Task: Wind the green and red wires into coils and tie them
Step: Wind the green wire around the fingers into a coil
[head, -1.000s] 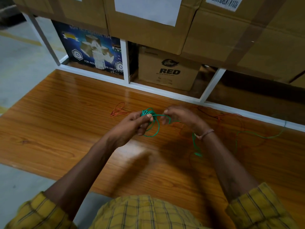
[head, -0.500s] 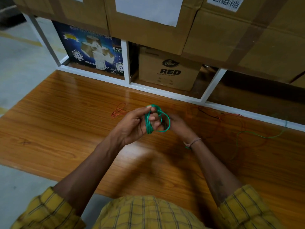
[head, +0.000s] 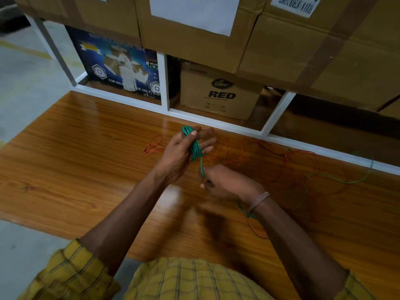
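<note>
To my left the wooden tabletop [head: 71,161] lies bare and broad, so my left hand [head: 184,152] has open room to swing that way. Ahead, the white shelf frame [head: 216,123] runs along the table's far edge, with its posts and the cardboard boxes [head: 218,94] behind it blocking any reach forward. To my right the red wire [head: 303,161] sprawls in loose loops across the wood, and the green wire [head: 337,178] trails through it, so my right hand [head: 227,182] would snag moving there. Near my body the table's front edge stays open
</note>
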A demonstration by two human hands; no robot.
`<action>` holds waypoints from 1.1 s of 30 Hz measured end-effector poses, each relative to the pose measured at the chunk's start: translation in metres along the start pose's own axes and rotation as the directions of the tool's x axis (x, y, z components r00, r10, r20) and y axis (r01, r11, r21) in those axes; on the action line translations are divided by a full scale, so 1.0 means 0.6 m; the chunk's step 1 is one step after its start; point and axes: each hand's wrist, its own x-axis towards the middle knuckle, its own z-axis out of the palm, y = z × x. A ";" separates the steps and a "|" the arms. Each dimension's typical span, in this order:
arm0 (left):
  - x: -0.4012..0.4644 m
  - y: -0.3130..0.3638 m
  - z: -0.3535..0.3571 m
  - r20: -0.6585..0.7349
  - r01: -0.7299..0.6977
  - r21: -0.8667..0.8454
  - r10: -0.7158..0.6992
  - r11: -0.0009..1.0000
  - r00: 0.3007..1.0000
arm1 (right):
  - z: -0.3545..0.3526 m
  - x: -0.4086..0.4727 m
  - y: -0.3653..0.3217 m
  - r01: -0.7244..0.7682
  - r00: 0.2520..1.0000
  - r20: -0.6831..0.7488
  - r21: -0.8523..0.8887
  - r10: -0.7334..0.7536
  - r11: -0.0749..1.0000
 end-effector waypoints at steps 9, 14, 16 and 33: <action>-0.004 -0.005 -0.023 0.129 -0.130 0.967 0.021 0.220 0.991 | -0.067 -0.041 0.022 0.000 0.993 -0.118 0.000 0.000 1.000; -0.012 0.000 -0.035 0.207 -0.198 0.972 -0.063 0.126 0.976 | -0.126 -0.049 0.088 0.020 0.993 -0.113 0.359 0.022 0.933; -0.016 0.009 -0.044 0.160 -0.120 0.944 -0.109 0.309 0.981 | -0.139 -0.047 0.115 0.086 0.993 -0.114 0.508 -0.031 0.857; -0.072 0.009 -0.033 0.273 -0.052 0.847 -0.348 0.529 0.897 | -0.073 0.097 0.220 0.347 0.856 -0.323 0.938 0.404 0.014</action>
